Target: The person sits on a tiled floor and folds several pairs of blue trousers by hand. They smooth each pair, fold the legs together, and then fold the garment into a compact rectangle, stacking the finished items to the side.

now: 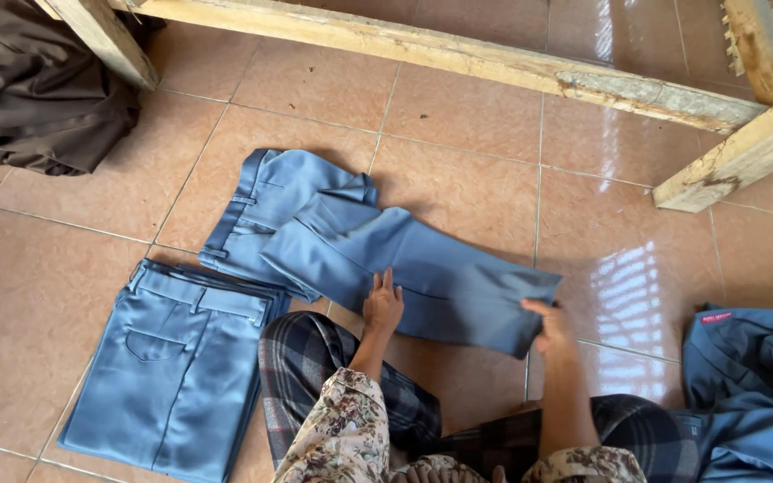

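A pair of blue trousers [342, 237] lies half folded on the tiled floor in front of me, waistband at the upper left, legs doubled over toward the right. My left hand [383, 306] rests flat on the near edge of the folded legs, fingers spread. My right hand [549, 327] pinches the lower right corner of the folded leg end. My sleeves are floral and my plaid-covered knees sit just below the hands.
A neat stack of folded blue trousers [176, 367] lies at lower left. More blue garments [753, 385] are heaped at lower right. A dark brown cloth pile [33, 85] sits at upper left. Rough wooden beams [458, 54] cross the top and right.
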